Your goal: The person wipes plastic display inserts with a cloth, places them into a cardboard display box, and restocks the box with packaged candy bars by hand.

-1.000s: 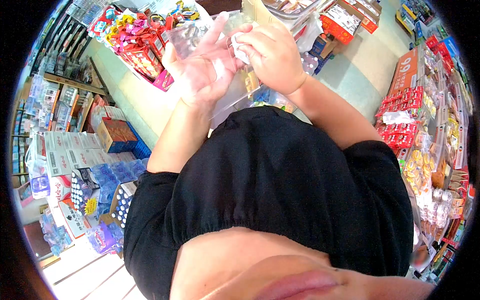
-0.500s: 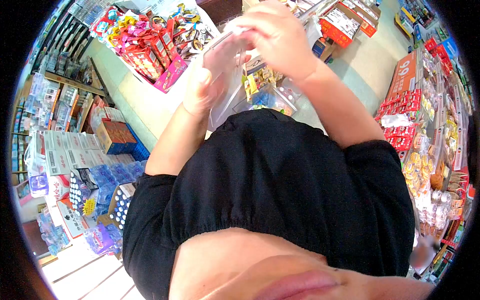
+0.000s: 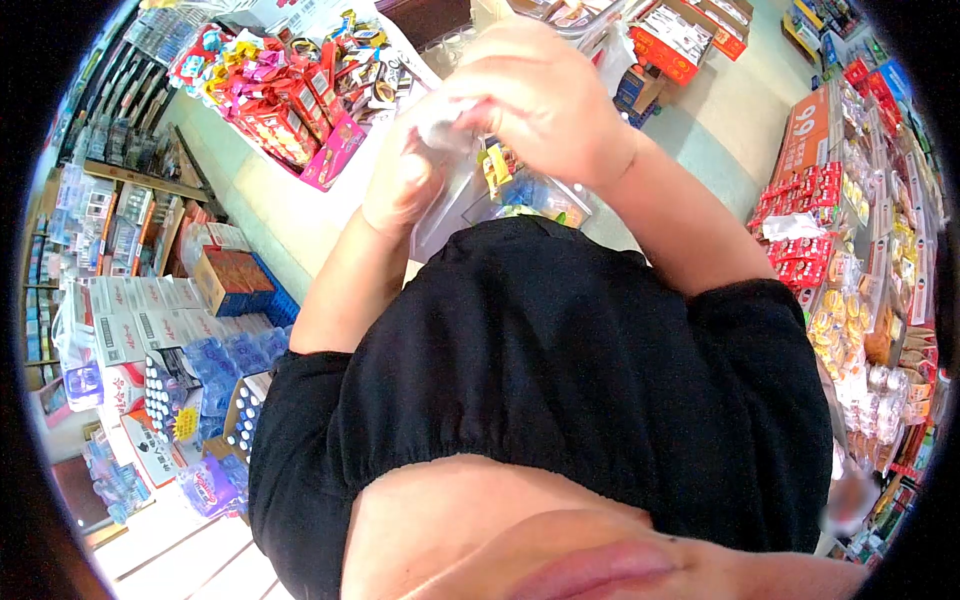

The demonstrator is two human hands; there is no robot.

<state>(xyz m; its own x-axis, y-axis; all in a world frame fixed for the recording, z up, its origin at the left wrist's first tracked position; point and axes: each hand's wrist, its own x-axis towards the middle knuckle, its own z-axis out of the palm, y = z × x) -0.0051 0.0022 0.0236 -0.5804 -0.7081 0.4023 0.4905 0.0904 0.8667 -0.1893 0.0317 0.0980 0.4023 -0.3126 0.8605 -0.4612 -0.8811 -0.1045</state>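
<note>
Both of my hands are raised in front of my chest. My left hand (image 3: 402, 175) grips a clear plastic panel (image 3: 437, 222) by its side, thumb up. The panel's lower part hangs towards my black shirt, and its upper part is hidden behind my hands. My right hand (image 3: 548, 105) pinches a crumpled white wipe (image 3: 442, 130) close to the left hand, against or just above the panel; exact contact cannot be made out. Behind my right wrist, a clear bin (image 3: 572, 208) holds yellow and blue packets.
A display of red and colourful snack packets (image 3: 285, 110) stands ahead to the left. Open red cartons (image 3: 665, 45) are at the front right. Stacked white boxes (image 3: 135, 320) and bottle packs line my left; shelves of packaged snacks (image 3: 840, 310) run along my right.
My right hand has moved down and left with the white wipe, from the panel's upper edge towards my left thumb. The panel has tilted and its upper part is now covered.
</note>
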